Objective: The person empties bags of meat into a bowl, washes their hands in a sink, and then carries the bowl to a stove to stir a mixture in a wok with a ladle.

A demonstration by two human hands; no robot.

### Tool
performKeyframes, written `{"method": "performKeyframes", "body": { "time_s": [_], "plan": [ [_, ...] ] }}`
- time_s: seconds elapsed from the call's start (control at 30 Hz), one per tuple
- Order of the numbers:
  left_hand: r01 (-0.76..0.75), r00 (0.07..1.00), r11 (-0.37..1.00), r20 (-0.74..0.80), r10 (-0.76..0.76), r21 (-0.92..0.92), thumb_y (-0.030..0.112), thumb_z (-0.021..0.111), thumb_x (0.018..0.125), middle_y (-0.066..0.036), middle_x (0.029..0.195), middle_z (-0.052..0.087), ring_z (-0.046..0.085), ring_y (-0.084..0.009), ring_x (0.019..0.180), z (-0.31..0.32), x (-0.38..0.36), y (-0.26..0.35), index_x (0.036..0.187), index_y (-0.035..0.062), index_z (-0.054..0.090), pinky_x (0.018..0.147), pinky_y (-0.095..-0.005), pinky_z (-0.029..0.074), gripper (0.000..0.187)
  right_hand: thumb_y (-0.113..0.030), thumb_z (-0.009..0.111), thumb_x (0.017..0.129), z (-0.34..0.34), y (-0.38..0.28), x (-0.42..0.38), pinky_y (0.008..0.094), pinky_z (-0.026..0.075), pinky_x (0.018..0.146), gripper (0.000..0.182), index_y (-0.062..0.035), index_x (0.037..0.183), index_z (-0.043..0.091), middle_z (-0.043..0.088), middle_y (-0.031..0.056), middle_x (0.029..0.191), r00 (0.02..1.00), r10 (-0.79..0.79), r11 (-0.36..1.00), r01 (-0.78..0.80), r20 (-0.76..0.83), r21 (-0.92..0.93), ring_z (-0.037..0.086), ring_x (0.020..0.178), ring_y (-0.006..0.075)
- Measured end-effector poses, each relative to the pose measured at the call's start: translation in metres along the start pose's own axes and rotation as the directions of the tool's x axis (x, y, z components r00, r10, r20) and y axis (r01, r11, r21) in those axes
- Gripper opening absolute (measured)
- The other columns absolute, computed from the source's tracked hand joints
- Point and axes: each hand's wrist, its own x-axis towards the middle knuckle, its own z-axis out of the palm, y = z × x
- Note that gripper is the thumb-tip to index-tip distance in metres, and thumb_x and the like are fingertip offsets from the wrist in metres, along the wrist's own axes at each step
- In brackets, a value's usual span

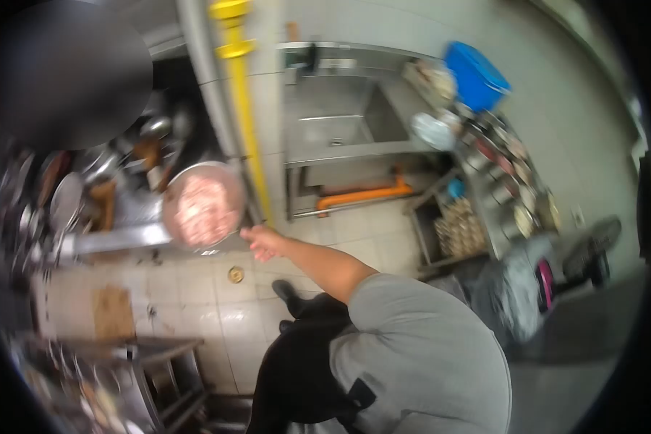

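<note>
From the head view, here's the right hand at the end of an outstretched arm, and the grip is closed, apparently on a stubby handle at the rim of a broad round pan; the left hand is nowhere in sight. And the pan is loaded: a heap of pink, minced-looking food covers much of its base. It sits across the right end of the steel worktop, overlapping the front edge, and blur makes it impossible to say whether it rests there or hangs just above. That's the danger spot! With one hand on one side, the weight lies well out from the fingers, so a slack wrist could dip the far side and slide the heap toward the rim. A bump on the worktop's front corner could do the same, jolting food onto the tiled floor. Watch the yellow pipe too, close by the pan's right side; a wide swing might knock it. To the left, wooden-handled tools and a pale round disc crowd the worktop, so setting down carelessly there could leave the pan tilted. And below, a shiny floor might cost the dark boot its footing.
</note>
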Motion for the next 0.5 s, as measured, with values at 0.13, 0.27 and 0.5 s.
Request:
{"method": "performKeyframes", "body": {
  "time_s": [0.13,0.27,0.5],
  "plan": [
    [-0.054,0.996,0.988,0.078,0.043,0.142,0.028,0.067,0.098,-0.023,0.124,0.074,0.073,-0.0312,0.107,0.006,0.041,0.054,0.131,-0.0016,0.069,0.093,-0.0406,0.059,0.045,-0.027,0.07,0.087,-0.125,0.056,-0.061,0.0524,0.06,0.085,0.033,-0.0078,0.112,0.075,0.077,0.0172,0.098,0.933,-0.348,0.164,-0.035,-0.091,-0.986,0.074,0.099,0.0368],
    [-0.087,0.994,0.972,0.09,0.069,0.219,0.029,0.067,0.097,-0.023,0.124,0.073,0.073,-0.0328,0.109,0.027,0.064,0.113,0.131,-0.0012,0.069,0.095,-0.0419,0.058,0.045,-0.021,0.063,0.093,-0.273,0.078,-0.137,0.0505,0.059,0.093,0.028,-0.0057,0.111,0.079,0.077,0.02,0.116,0.836,-0.246,0.27,-0.427,-0.49,-0.863,0.074,0.112,0.0371],
    [-0.054,0.997,0.934,0.074,0.03,0.353,0.032,0.068,0.097,-0.024,0.125,0.073,0.071,-0.0356,0.112,0.099,0.082,0.211,0.13,-0.0005,0.07,0.098,-0.0441,0.057,0.046,-0.014,0.06,0.096,-0.518,0.034,-0.172,0.0485,0.048,0.111,0.052,-0.0181,0.148,0.055,0.066,0.0209,0.137,0.284,-0.338,0.864,-0.285,-0.897,-0.416,0.062,0.129,0.0403]
  ]
}}
